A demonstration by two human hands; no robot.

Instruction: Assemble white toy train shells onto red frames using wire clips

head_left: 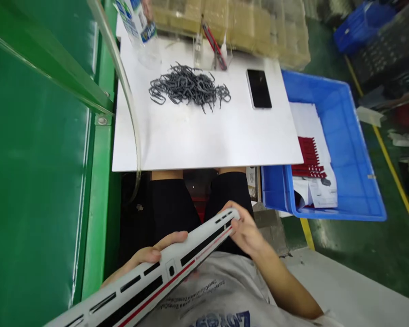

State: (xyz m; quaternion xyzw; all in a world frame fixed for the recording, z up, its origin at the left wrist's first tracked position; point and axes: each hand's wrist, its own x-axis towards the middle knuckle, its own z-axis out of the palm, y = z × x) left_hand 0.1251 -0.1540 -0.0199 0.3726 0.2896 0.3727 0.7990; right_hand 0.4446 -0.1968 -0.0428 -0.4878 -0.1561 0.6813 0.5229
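Note:
A long white model train car (175,256) with black window strips and a red stripe lies slantwise across my lap, its near end cut off at the bottom left. My left hand (146,256) grips its upper side, fingertips over the roof edge. Around the far right end, my right hand (247,231) has its thumb and fingers closed. Beyond my knees, a pile of dark grey rubbery strips (187,86) rests on the white table (204,141).
A black phone (259,88) lies on the table near a clear holder with a red cutter (214,45) and a plastic bottle (139,32). At right stands a blue bin (357,181) with dark red parts (306,156). A clear hose (131,104) hangs by the green frame (98,204).

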